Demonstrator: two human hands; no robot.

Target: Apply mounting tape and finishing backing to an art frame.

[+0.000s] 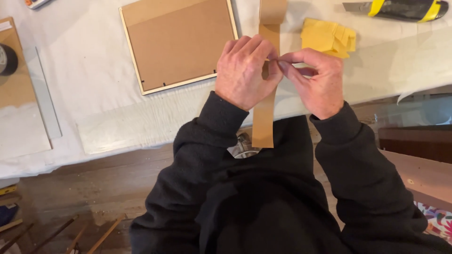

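The strip of brown paper tape (263, 117) is hanging down from between both hands, over the front edge of the counter (94, 94) and in front of the person's dark sweater; above the hands it is running on up the white covering to the top of the view. The counter, draped in white sheeting, is filling the upper half of the view, with a dark wooden floor (84, 188) showing beneath its edge.

The picture frame (179, 42) is lying face down to the left of the tape, near it but apart, its brown backing board uppermost inside a pale rim. A glass sheet (42, 94) is lying well apart at the far left.

The left hand (245, 70) is curling over the tape, its fingers closing on the strip at the left edge. The right hand (315, 80) is meeting it, thumb and forefinger pinched tight on the same strip, fingertips of both hands touching.

A utility knife (400, 8), black with yellow bands, is lying at the top right. A folded yellow cloth (327, 37) is sitting just beyond the right hand.
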